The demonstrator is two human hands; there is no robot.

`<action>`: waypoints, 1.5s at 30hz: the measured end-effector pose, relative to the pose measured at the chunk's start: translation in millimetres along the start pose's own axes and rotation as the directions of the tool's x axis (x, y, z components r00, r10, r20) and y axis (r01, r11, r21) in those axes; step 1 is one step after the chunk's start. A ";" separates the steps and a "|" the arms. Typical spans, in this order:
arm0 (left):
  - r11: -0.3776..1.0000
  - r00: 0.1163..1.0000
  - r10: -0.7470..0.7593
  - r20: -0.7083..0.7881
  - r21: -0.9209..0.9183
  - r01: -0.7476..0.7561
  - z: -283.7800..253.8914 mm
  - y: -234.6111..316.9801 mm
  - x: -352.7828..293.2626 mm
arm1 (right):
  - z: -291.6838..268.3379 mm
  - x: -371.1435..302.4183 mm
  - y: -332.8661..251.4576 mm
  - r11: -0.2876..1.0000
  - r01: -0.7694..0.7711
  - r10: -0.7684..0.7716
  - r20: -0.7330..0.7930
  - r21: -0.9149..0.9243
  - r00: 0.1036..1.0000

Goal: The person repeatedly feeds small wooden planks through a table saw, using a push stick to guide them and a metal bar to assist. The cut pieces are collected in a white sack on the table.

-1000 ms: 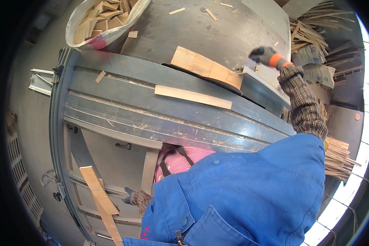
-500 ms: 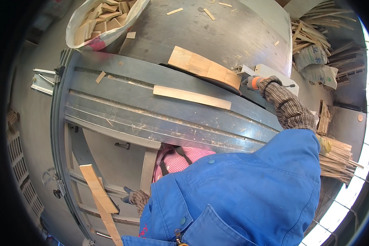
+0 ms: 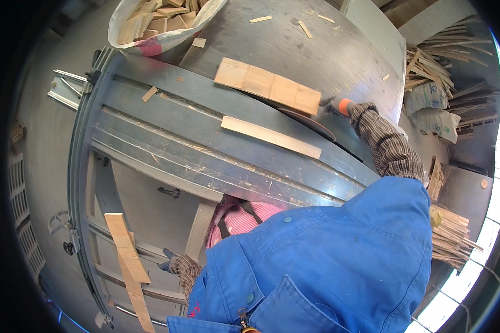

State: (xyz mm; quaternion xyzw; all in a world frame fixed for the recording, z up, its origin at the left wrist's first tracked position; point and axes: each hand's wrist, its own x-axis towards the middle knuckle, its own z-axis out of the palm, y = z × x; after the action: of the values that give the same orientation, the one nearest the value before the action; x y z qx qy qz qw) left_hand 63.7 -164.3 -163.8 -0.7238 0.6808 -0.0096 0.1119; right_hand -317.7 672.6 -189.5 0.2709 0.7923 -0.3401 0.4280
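Observation:
My right hand [image 3: 337, 105], in a dark grey glove with an orange cuff, is at the right end of a row of pale wooden boards [image 3: 266, 86]. Its fingers stretch toward that end; whether they touch it is hard to tell. Along the row's near side, the rim of a round saw blade [image 3: 312, 123] stands out of the metal saw table [image 3: 166, 125]. A loose wooden strip [image 3: 269, 136] lies in front of it. Lower left, my left hand [image 3: 171, 262], also gloved, hangs with fingers apart and nothing in it, beside two crossed wooden slats [image 3: 129, 250].
A white sack [image 3: 166, 41] full of wood offcuts stands at the far left. Small wood scraps [image 3: 304, 29] lie on the rear tabletop. Bundled thin sticks [image 3: 453, 236] and stuffed bags [image 3: 430, 111] are on the right. A metal frame rail [image 3: 83, 183] runs along the left.
The row of boards has slid left along the table, and more of the blade shows. My right hand has followed leftward. The pale metal block beside it is out of sight. My view has shifted.

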 end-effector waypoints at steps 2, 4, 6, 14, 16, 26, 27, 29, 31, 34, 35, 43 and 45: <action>0.998 0.982 0.032 -0.188 0.051 -0.023 21.9 -16.7 12.0 | -0.5 -53.3 -114.3 0.984 -0.062 0.061 0.012 0.169 0.998; 0.999 0.990 0.047 -0.130 0.012 -0.046 18.8 -9.3 16.7 | -9.4 -24.6 -137.6 0.994 0.069 -0.064 -0.056 0.079 0.996; 0.999 0.998 0.032 -0.063 -0.029 -0.034 3.3 -2.8 2.5 | -13.3 -30.6 -189.6 0.977 0.207 -0.211 -0.085 -0.052 0.974; 0.990 1.000 0.009 0.025 -0.138 -0.005 -44.9 20.9 -46.4 | 23.0 -61.3 -290.3 0.125 0.061 -0.621 -0.030 -0.990 0.783; 0.995 1.000 0.015 -0.016 -0.095 -0.016 -39.7 17.7 -38.8 | 33.4 -39.5 -285.3 0.082 0.149 -0.620 0.067 -0.985 0.782; 0.992 1.000 0.004 0.008 -0.124 -0.003 10.7 -19.8 12.1 | 37.1 -64.1 -309.0 0.190 0.302 -0.762 0.053 -0.934 0.645; 0.995 1.000 -0.009 -0.023 -0.095 0.007 10.0 -18.1 8.6 | 50.8 -64.2 -317.8 0.148 0.345 -0.793 0.097 -0.927 0.601; 0.996 1.000 -0.003 -0.006 -0.087 0.002 2.5 -10.5 -0.7 | 77.7 -60.1 -331.9 0.097 0.315 -0.707 0.157 -0.944 0.689; 0.992 0.997 0.021 0.078 -0.126 -0.011 -13.3 -6.0 -6.9 | 85.4 -52.2 -334.9 0.130 0.353 -0.691 0.171 -0.926 0.702; 0.995 0.994 0.090 -0.064 0.045 -0.087 -4.0 -6.4 -0.5 | 75.9 -66.8 -348.7 0.157 0.266 -0.621 0.114 -0.951 0.775; 0.998 0.998 0.061 -0.016 0.002 -0.061 -15.9 0.7 -12.1 | 77.6 -73.9 -358.2 0.173 0.298 -0.660 0.114 -0.939 0.743; 0.887 0.986 0.164 0.038 0.432 -0.164 15.9 -19.1 11.0 | 147.0 -57.0 -382.1 0.098 0.437 -0.780 0.203 -0.894 0.592; 0.966 0.993 0.061 0.101 0.243 -0.084 -5.1 -4.3 2.0 | 150.4 -68.6 -393.0 0.200 0.425 -0.730 0.155 -0.883 0.666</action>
State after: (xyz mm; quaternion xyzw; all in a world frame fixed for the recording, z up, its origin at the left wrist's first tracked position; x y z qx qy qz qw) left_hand 67.2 -166.8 -158.3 -0.6786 0.6943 -0.0564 0.2330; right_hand -493.1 302.8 -70.1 -0.2603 0.9414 0.0204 0.2133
